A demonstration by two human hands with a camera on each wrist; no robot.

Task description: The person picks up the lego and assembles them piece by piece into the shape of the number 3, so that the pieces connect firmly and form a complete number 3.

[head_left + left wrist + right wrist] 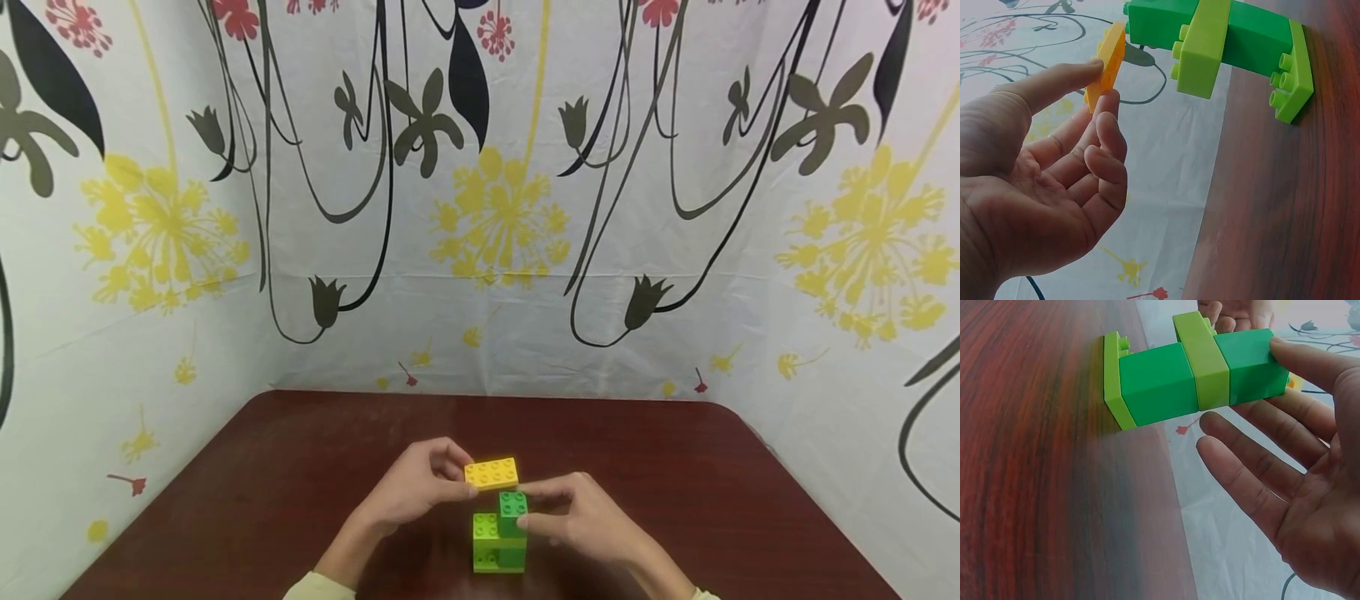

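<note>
My left hand point(420, 483) pinches a flat yellow toy brick point(491, 473) between thumb and fingers, studs up, just above and behind the top of a block stack. That yellow brick point(1109, 59) appears edge-on in the left wrist view. The stack stands on the table: a light green base brick point(1111, 381), a dark green block point(1159, 384), a longer light green brick point(1204, 362) jutting out to the left, and a dark green block point(513, 504) on top. My right hand point(588, 517) holds this top block between thumb and fingers, its other fingers extended beside the stack.
The dark red-brown wooden table point(337, 433) has rounded far corners. A white cloth point(487, 333) printed with yellow, red and dark flowers hangs behind the table and at both sides.
</note>
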